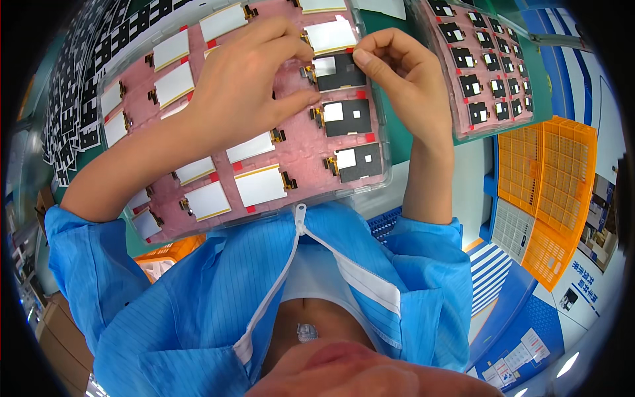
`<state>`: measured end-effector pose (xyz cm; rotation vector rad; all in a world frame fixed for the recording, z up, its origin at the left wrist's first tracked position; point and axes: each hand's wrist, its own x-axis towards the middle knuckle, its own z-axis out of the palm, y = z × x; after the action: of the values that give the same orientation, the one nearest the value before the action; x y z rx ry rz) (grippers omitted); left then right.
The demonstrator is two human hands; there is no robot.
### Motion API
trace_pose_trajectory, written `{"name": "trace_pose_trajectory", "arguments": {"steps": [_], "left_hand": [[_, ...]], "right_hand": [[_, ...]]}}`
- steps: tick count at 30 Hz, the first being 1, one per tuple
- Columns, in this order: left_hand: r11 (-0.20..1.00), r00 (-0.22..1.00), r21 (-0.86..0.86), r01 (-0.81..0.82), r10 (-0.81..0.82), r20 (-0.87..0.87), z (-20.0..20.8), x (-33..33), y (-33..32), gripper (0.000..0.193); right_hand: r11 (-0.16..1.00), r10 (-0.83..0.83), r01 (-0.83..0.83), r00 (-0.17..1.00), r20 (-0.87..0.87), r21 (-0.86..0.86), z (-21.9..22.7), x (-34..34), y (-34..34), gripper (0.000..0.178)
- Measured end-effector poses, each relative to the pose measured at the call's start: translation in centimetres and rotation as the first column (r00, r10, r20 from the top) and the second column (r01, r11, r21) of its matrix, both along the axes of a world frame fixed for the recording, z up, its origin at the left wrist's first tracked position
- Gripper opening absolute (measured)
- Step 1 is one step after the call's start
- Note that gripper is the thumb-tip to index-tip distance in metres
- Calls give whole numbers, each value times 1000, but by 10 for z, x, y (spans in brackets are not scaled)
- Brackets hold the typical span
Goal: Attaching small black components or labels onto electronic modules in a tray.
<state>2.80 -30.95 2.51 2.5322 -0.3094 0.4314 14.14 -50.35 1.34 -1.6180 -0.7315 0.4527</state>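
A clear plastic tray with a pink lining holds rows of small flat display panels, such as one white-backed panel, with short flex cables. In its right column several panels carry black stickers with white cutouts. My left hand spans the left end of the upper black-covered panel, thumb and forefinger apart and nothing visibly held between them. At that panel's upper right corner my right hand has thumb and forefinger pinched together. What lies between these fingertips is too small to make out.
To the right lies a second tray of black-covered panels. Black cutout sheets spread along the left on the green work surface. An orange crate stands beyond my right arm; another orange container is below the tray.
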Motion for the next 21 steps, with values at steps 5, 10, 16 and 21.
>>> {"name": "trace_pose_trajectory", "arguments": {"steps": [5, 10, 16, 21], "left_hand": [[1000, 1000, -2, -9, 9, 0, -2, -1, -1, 37], [1000, 1000, -2, -15, 15, -13, -3, -1, -2, 36], [1000, 1000, -12, -9, 9, -10, -3, -1, -1, 37], [997, 1000, -66, 28, -28, -8, 4, 2, -3, 37]], "right_hand": [[1000, -5, 5, 1000, -5, -8, 0, 2, -1, 10], [1000, 14, -14, 1000, -19, -11, 0, 2, -2, 10], [1000, 13, -13, 1000, -1, -22, 0, 2, -1, 11], [1000, 6, -6, 1000, 2, -31, 1, 2, -1, 11]]}}
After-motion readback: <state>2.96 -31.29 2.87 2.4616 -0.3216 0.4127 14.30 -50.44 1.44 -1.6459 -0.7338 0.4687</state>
